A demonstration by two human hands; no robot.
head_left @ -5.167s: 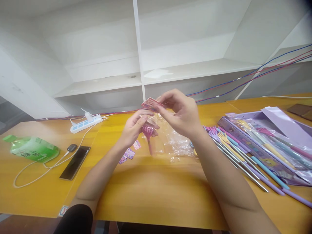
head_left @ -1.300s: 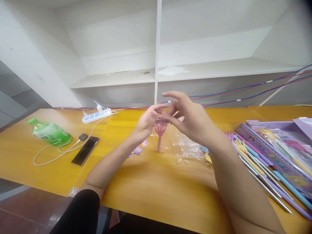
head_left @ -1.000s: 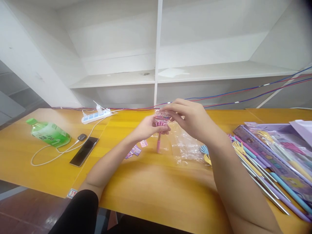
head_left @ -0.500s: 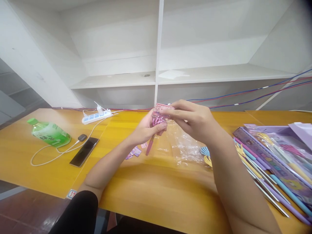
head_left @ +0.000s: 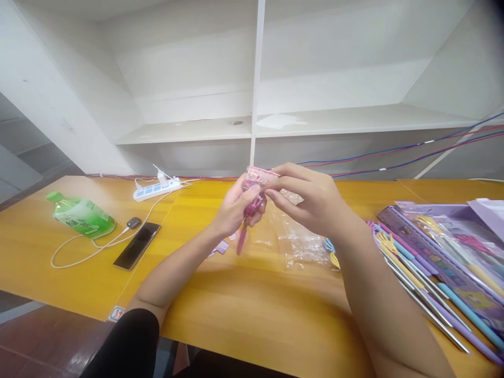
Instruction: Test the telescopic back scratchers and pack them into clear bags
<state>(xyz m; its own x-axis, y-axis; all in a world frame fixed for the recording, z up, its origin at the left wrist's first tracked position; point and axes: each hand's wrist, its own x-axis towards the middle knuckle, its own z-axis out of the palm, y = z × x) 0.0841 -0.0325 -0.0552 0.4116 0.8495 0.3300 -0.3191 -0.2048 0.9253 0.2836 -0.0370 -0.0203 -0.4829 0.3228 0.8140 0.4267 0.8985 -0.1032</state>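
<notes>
My left hand (head_left: 236,207) is closed around a pink back scratcher (head_left: 241,239) in a clear plastic wrapper, its handle pointing down. A pink printed card (head_left: 260,176) shows at the top of the package, above my left thumb. My right hand (head_left: 305,197) has its thumb and fingers at the right edge of the wrapper, pinching it there; the exact grip is partly hidden. Beneath the hands lie small purple-pink printed cards (head_left: 221,247). Crumpled clear plastic wrappers (head_left: 301,244) lie right of them, beside blue and yellow hand-shaped scratcher heads (head_left: 334,260).
Several back scratchers (head_left: 425,289) with metal rods lie on the right, against a purple box (head_left: 401,223) holding packaged ones. On the left are a green bottle (head_left: 82,214), a phone (head_left: 137,245), a white cable and a power strip (head_left: 157,189). White shelving (head_left: 255,79) stands behind.
My left thumb has moved up over the package, and the pink card now faces me more openly. My right fingers have shifted from the card's front to its right edge.
</notes>
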